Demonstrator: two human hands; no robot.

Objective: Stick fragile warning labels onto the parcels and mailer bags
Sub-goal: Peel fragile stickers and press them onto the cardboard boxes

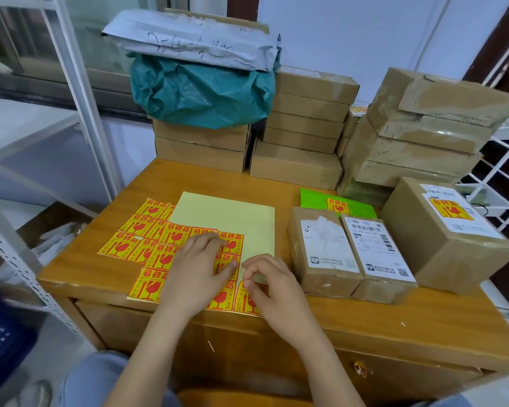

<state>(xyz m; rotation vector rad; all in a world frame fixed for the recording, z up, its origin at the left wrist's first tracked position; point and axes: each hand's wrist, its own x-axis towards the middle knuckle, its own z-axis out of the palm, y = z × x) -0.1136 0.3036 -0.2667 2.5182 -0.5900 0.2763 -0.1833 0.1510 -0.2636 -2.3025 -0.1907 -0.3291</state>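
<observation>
A pale yellow backing sheet [227,215] lies on the wooden desk [350,315], with several yellow-and-red fragile labels [147,230] on and beside it. My left hand [194,268] presses flat on the sheet's labels. My right hand [274,286] pinches the edge of a label [244,301] at the sheet's near right corner. Two small taped parcels [323,254] [379,259] stand to the right and show no fragile label. A bigger box [447,233] and a green mailer bag [335,204] each carry a fragile label.
Stacks of brown cartons [306,124] line the back of the desk, one stack topped by a teal bag [200,89] and a grey mailer [194,42]. White metal shelving [80,83] stands at left and a white rack [500,177] at right.
</observation>
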